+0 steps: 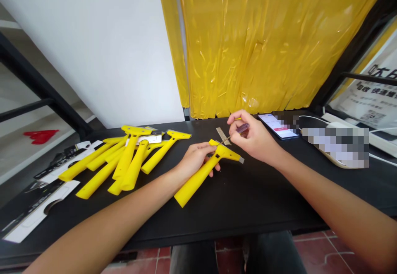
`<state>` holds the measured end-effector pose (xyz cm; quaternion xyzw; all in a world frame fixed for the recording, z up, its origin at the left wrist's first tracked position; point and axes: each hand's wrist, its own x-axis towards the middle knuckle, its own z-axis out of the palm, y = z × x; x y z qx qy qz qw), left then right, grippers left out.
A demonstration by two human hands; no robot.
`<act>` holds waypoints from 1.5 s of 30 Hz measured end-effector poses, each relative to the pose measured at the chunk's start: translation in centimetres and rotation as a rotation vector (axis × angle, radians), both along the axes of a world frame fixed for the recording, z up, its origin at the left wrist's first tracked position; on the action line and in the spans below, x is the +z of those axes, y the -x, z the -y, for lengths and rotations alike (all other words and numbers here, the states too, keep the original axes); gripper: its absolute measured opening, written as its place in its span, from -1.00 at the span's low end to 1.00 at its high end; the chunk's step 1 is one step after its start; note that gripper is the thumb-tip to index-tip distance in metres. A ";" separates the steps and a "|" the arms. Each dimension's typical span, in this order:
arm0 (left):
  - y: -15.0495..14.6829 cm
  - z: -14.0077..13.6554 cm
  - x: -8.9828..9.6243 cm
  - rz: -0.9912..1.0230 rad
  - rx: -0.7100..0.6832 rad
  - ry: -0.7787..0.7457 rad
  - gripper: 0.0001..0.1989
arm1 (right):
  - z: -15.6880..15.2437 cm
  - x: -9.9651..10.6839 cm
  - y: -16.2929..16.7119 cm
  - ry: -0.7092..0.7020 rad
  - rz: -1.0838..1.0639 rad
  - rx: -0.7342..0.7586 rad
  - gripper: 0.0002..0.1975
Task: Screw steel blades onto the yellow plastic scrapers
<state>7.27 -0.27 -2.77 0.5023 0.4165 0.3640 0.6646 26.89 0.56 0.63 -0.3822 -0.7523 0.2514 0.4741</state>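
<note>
My left hand (197, 157) is closed around the neck of a yellow scraper (198, 180), just below its wide head. A metal blade end sticks out at the right of that head. In my right hand (252, 137) is a screwdriver (242, 128), pinched by its dark purplish handle. Its thin shaft slants down left to the scraper's head; whether the tip sits on a screw is too small to tell. Behind the head lies a flat metal strip (222, 135) on the table, partly hidden by the screwdriver and my hand.
Several yellow scrapers (130, 158) lie piled at the left, beside black-and-white cardboard sleeves (40, 212). A phone (278, 126) and a blurred-out object with a pale rim (341, 164) lie at the right, near white cables (383, 158). Yellow plastic sheeting (248, 50) hangs behind the black table (248, 207).
</note>
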 end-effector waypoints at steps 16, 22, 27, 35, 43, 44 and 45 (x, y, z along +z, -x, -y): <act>0.1 -0.2 0.1 -0.011 0.023 -0.005 -0.86 | 0.1 0.5 -0.3 -0.024 0.027 0.020 -0.84; 0.3 -0.3 0.2 -0.023 0.027 0.021 -0.87 | 0.0 0.4 -0.4 0.007 0.029 0.048 -0.74; 0.2 -0.3 0.2 -0.030 0.013 0.012 -0.85 | 0.3 0.5 -0.2 0.000 0.027 0.023 -0.70; 0.8 -0.2 1.0 0.000 -0.039 -0.056 -0.81 | -0.8 1.0 -1.5 -0.396 0.025 -0.396 -0.70; 2.2 -0.9 2.4 -0.053 -0.074 -0.094 -0.78 | -2.0 -2.1 -0.3 0.217 0.290 0.074 -0.60; 2.3 -1.1 2.3 -0.067 -0.078 -0.088 -0.77 | -1.9 -2.2 -0.1 0.244 0.240 0.099 -0.60; 2.4 -1.3 2.3 -0.076 -0.085 -0.082 -0.77 | -1.8 -2.2 0.1 0.265 0.194 0.126 -0.60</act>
